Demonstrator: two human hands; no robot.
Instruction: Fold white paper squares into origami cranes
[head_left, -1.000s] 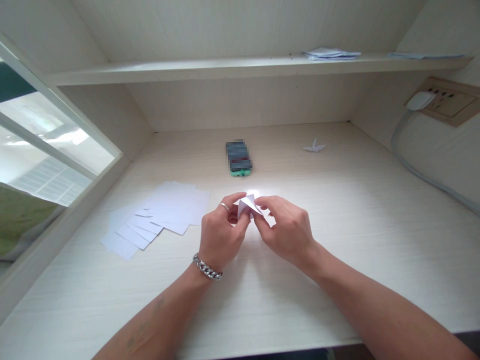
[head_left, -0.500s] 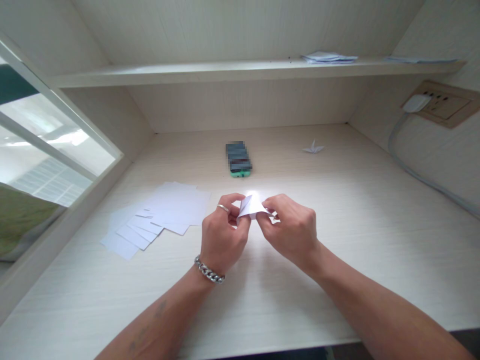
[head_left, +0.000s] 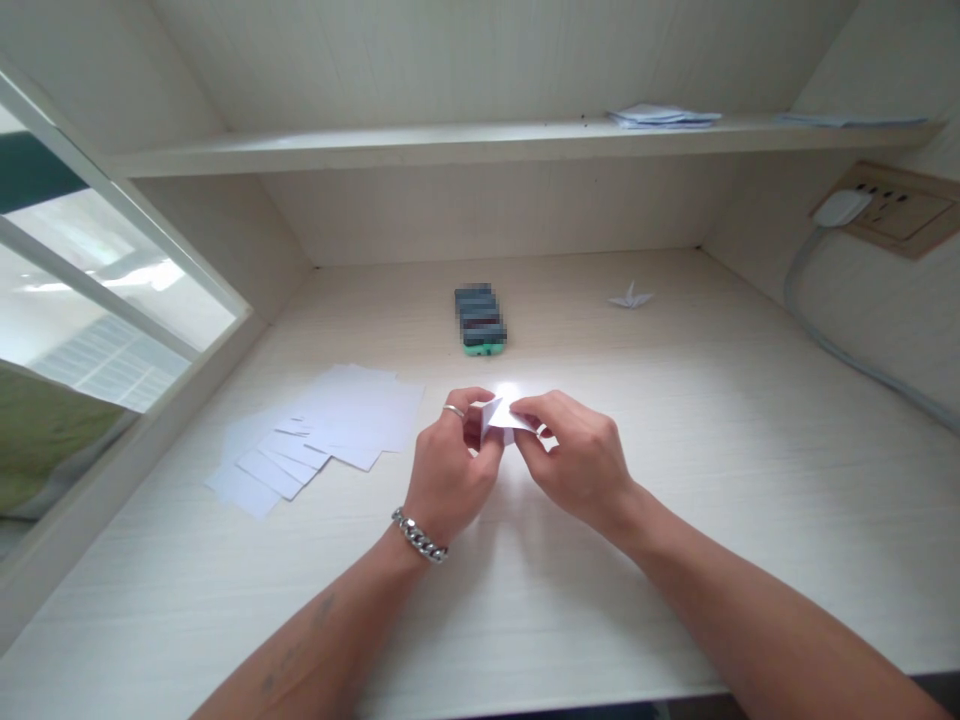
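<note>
A small piece of folded white paper (head_left: 501,414) is held between both hands, just above the desk. My left hand (head_left: 456,450), with a ring and a chain bracelet, pinches its left side between thumb and fingers. On the right side, my right hand (head_left: 574,445) grips the paper with its thumb below and index finger on top. Part of the paper is hidden behind the fingers. Several loose white paper sheets (head_left: 364,410) lie fanned out on the desk to the left of my left hand.
A phone with a green edge (head_left: 484,348) lies beyond my hands, its screen blurred. A folded paper crane (head_left: 631,297) stands at the back right. Above runs a shelf (head_left: 375,148) with a paper stack (head_left: 664,117). A charger (head_left: 841,208) and cable sit at the right wall.
My right index finger has moved left over the top of the folded paper. The paper's flaps have shifted, with the left one standing more upright. The whole view has moved slightly.
</note>
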